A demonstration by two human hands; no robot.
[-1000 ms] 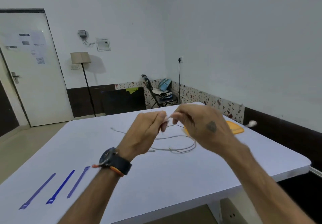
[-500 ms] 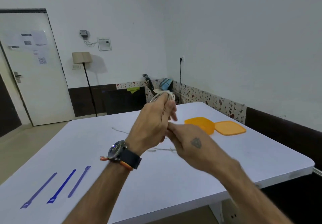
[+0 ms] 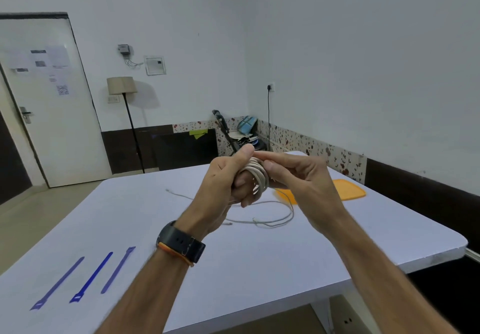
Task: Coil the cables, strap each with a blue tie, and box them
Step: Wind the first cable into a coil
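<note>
Since half a second ago the coil (image 3: 255, 176) has gained turns round the left hand's fingers and the right hand (image 3: 298, 178) has risen to 3 o'clock of it. Coil sits mid-air above the table (image 3: 259, 268), clamped under the thumb of the left hand (image 3: 228, 178); right fingertips pinched on the strand. Loose cable (image 3: 270, 219) trails on the tabletop at 6 o'clock. Step: coiling, first cable. Next, probably: finish winding, then reach the three blue ties (image 3: 91, 278) at 8 o'clock. Orange box (image 3: 285, 194) and lid (image 3: 349, 189) wait at 3 o'clock.

Three blue ties (image 3: 91, 278), one coiled cable (image 3: 257, 175), loose cables (image 3: 262, 218), one orange box (image 3: 285, 195), one lid (image 3: 348, 189)
</note>
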